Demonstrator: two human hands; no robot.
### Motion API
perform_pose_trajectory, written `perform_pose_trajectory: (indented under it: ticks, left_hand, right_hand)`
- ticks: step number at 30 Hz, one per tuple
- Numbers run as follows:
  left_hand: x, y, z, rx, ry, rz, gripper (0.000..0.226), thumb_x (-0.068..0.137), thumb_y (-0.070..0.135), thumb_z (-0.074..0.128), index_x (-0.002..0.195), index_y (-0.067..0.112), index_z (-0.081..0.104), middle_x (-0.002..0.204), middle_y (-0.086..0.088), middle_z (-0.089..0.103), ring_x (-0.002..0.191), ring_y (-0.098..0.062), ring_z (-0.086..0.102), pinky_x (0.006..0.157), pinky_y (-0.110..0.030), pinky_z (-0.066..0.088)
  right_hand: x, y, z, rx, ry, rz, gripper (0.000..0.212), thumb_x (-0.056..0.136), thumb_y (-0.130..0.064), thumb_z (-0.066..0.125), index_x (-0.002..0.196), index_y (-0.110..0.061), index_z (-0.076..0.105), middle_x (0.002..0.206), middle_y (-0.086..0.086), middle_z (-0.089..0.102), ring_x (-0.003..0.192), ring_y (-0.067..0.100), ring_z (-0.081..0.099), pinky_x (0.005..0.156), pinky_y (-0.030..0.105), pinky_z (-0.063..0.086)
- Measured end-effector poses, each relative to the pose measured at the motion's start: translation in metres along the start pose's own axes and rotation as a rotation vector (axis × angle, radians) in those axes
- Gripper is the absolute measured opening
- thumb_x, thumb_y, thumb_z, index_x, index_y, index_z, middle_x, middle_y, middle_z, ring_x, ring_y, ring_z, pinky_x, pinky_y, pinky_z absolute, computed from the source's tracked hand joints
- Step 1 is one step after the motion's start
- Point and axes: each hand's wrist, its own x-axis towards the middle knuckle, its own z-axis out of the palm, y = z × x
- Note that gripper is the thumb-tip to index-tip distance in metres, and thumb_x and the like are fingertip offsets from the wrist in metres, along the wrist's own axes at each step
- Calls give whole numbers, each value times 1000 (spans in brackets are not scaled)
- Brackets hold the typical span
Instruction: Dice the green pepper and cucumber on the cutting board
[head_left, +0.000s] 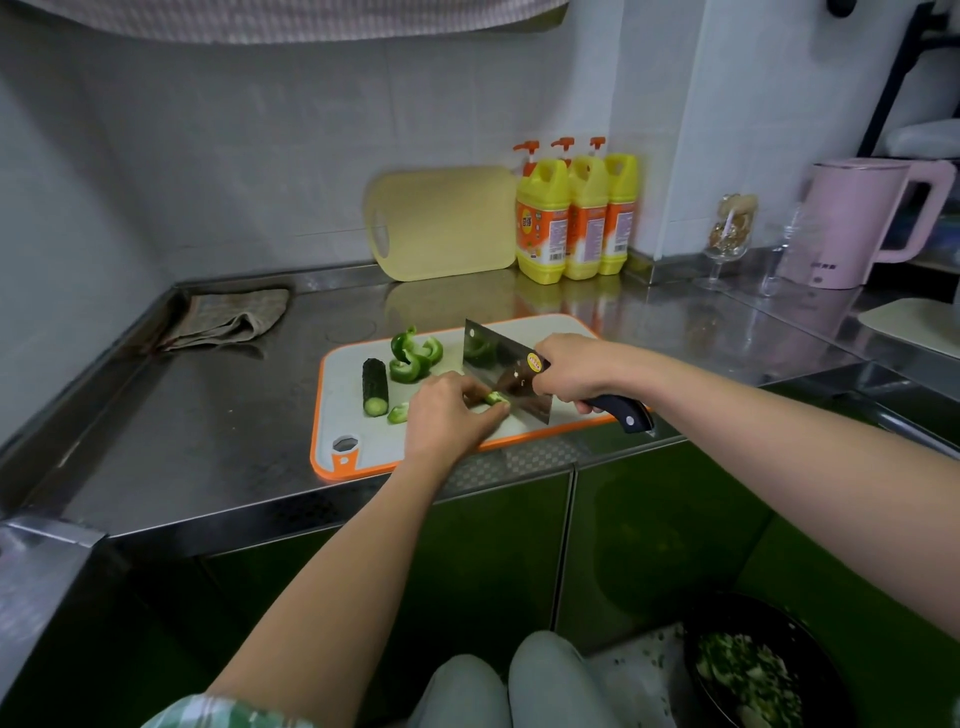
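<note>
A green pepper strip (496, 399) lies near-middle on the cutting board (343, 371), pinned under the fingertips of the left hand (447, 415). The fingers curl down onto it, w/ the knuckles toward the cleaver (491, 361). The blade stands just right of those fingertips, edge down at the board. Can't tell if it touches the strip. The right hand (571, 371) is wrapped round the dark handle, close up to the blade, w/ the forearm coming in from the right.

More pepper pieces (415, 356) sit in a pile at the far-middle of the board. One small bit (399, 413) lies just left of the left hand. A cucumber stub (375, 387) lies left of the pile, cut end facing near.

The board sits at the near edge of a steel counter (208, 415). Far left: crumpled cloth (228, 317). Against the far wall: a yellow board (441, 223) leaning, w/ 3 yellow pump bottles (571, 218) just right of it. Far right: a stemmed glass (727, 234) & a pink kettle (857, 223). Near right, below counter level: a dark bowl (753, 616) w/ chopped greens.
</note>
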Motion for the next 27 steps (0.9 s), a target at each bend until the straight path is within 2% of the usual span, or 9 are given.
perform_pose_trajectory:
  ticks: [13, 17, 19, 25, 27]
  left_hand:
    - [1, -2, 2, -15, -2, 0, 27, 74, 51, 74, 86, 27, 76, 84, 9, 69, 83, -10, 59, 71, -31, 53]
    - [2, -2, 2, -13, -3, 2, 26, 74, 49, 73, 86, 27, 76, 84, 8, 70, 84, -12, 60, 71, -31, 52]
    - [1, -1, 1, -11, -2, 7, 25, 73, 49, 73, 86, 27, 76, 84, 7, 70, 84, -12, 60, 71, -32, 52]
    - [0, -1, 0, -28, -8, -4, 28, 74, 47, 75, 88, 23, 76, 86, 6, 71, 85, -12, 62, 73, -34, 54]
    - [0, 0, -1, -28, -10, -12, 29, 74, 47, 75, 89, 22, 75, 86, 6, 72, 86, -11, 63, 74, -33, 55]
  right_hand:
    - [2, 0, -5, -58, -57, 11, 6, 88, -6, 44, 89, -5, 50, 68, 16, 54, 40, 21, 48, 43, 23, 39]
    - [17, -5, 22, -58, 35, -22, 12, 87, -5, 45, 88, -2, 57, 77, 24, 67, 47, 27, 58, 43, 24, 42]
    - [24, -5, 31, -35, 100, -41, 9, 87, -7, 47, 81, -5, 53, 76, 22, 65, 51, 29, 60, 44, 26, 43]
    - [26, 5, 36, 145, 226, -14, 7, 92, -10, 46, 86, -9, 49, 79, 13, 59, 48, 24, 60, 46, 29, 48]
    - [20, 7, 29, 169, 220, -20, 6, 93, -9, 44, 88, -8, 48, 76, 13, 58, 46, 23, 57, 43, 25, 44]
